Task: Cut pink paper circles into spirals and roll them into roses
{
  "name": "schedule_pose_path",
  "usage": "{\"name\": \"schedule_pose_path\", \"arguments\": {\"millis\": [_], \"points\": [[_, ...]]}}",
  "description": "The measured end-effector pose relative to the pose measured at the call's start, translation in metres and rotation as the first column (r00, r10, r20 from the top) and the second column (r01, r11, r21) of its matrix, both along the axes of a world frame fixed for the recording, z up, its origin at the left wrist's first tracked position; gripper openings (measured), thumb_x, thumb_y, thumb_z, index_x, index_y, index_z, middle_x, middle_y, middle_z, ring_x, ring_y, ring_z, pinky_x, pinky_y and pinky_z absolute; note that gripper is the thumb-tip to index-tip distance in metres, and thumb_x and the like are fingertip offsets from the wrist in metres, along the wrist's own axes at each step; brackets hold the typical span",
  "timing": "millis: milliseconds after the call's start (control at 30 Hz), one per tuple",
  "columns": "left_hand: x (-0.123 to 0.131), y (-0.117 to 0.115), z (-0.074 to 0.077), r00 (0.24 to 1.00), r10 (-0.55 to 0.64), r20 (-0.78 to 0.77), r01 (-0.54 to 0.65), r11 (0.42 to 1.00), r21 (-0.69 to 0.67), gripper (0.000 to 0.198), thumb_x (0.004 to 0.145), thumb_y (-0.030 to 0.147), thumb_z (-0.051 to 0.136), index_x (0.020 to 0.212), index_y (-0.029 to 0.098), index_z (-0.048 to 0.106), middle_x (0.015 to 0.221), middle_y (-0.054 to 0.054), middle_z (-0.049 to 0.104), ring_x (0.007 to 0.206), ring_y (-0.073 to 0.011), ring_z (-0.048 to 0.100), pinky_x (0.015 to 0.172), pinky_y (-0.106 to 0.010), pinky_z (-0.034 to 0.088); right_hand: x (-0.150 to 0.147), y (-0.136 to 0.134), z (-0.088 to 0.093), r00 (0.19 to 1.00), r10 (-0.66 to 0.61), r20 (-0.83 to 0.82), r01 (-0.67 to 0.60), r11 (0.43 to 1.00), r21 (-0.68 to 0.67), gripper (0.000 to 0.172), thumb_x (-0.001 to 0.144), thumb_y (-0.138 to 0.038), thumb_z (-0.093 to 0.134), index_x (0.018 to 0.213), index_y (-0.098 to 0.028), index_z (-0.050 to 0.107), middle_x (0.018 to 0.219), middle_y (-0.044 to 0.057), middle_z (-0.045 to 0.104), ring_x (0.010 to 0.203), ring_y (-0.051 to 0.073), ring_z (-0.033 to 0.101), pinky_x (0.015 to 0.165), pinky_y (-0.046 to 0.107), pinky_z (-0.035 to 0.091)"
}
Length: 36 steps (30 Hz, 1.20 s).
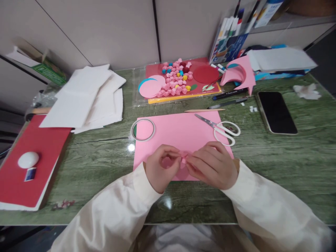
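Between the fingertips of both hands is a small pink paper piece (pixel 184 156), folded or curled, partly covered by the fingers. My left hand (pixel 165 166) pinches its left side with thumb and forefinger. From the other side my right hand (pixel 214 164) grips it, fingers bent together. Both hands are above a pink paper sheet (pixel 175 131) on the table. A roll of tape (pixel 143 130) lies on the sheet's left edge. White-handled scissors (pixel 219 128) rest across its right edge, blades partly apart, just beyond my right hand.
Behind the sheet, many small pink paper flowers (pixel 174 82) lie on a red pack with paper circles (pixel 151 86). White papers (pixel 78 96) and a red book (pixel 31 154) are at left. Pens (pixel 228 101), a phone (pixel 277 112) and pink paper scraps (pixel 243 75) are at right.
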<state>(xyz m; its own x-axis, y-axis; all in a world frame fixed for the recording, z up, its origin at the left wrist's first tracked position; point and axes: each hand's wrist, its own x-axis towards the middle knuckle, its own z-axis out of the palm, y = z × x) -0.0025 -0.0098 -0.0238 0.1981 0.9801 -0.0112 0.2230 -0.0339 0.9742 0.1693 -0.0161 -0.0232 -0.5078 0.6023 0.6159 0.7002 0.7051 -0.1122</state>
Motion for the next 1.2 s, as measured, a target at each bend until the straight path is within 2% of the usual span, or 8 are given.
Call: {"name": "schedule_pose_path", "arguments": {"millis": [233, 633, 833, 1033, 1200], "points": [[-0.001, -0.002, 0.000, 0.999, -0.020, -0.036, 0.023, 0.996, 0.081, 0.019, 0.070, 0.013, 0.058, 0.087, 0.018, 0.053, 0.077, -0.001, 0.060, 0.073, -0.0112, 0.060, 0.070, -0.024, 0.049, -0.001, 0.000, 0.000, 1.000, -0.007, -0.012, 0.007, 1.000, 0.002, 0.010, 0.069, -0.018, 0.063, 0.077, -0.017, 0.057, 0.067, -0.001, 0.064, 0.061, 0.012, 0.052, 0.064, 0.032, 0.040], [-0.003, 0.001, 0.008, 0.989, -0.102, -0.107, 0.115, 0.986, 0.119, 0.020, 0.071, 0.015, 0.056, 0.091, 0.018, 0.052, 0.080, -0.002, 0.062, 0.072, -0.0110, 0.061, 0.069, -0.024, 0.049, -0.003, 0.000, 0.003, 0.994, -0.011, -0.107, -0.007, 0.986, -0.164, 0.008, 0.071, -0.016, 0.061, 0.074, -0.020, 0.054, 0.070, -0.001, 0.065, 0.065, 0.013, 0.054, 0.066, 0.031, 0.040], [-0.005, 0.004, 0.014, 0.963, -0.104, -0.247, 0.159, 0.964, 0.215, 0.016, 0.072, 0.016, 0.055, 0.088, 0.019, 0.054, 0.079, -0.001, 0.064, 0.071, -0.0102, 0.061, 0.068, -0.022, 0.049, -0.003, 0.001, 0.001, 0.993, -0.004, -0.121, -0.015, 0.987, -0.161, 0.008, 0.071, -0.017, 0.061, 0.076, -0.020, 0.055, 0.070, 0.000, 0.064, 0.066, 0.013, 0.054, 0.067, 0.031, 0.040], [-0.008, 0.005, 0.015, 0.917, -0.120, -0.379, 0.242, 0.925, 0.294, 0.020, 0.070, 0.013, 0.054, 0.089, 0.019, 0.056, 0.081, -0.001, 0.067, 0.076, -0.0131, 0.062, 0.074, -0.027, 0.049, -0.002, 0.001, -0.001, 0.998, 0.006, -0.064, -0.016, 0.988, -0.151, 0.006, 0.072, -0.018, 0.060, 0.074, -0.020, 0.055, 0.068, -0.001, 0.064, 0.064, 0.013, 0.052, 0.067, 0.032, 0.039], [-0.007, 0.005, 0.016, 0.922, -0.116, -0.368, 0.224, 0.938, 0.266, 0.019, 0.070, 0.014, 0.053, 0.088, 0.019, 0.055, 0.080, -0.001, 0.067, 0.074, -0.0130, 0.062, 0.073, -0.027, 0.049, -0.002, 0.001, -0.001, 0.998, 0.018, -0.064, -0.025, 0.994, -0.108, 0.008, 0.072, -0.018, 0.060, 0.077, -0.020, 0.055, 0.071, -0.001, 0.065, 0.063, 0.013, 0.054, 0.066, 0.032, 0.039]]}}
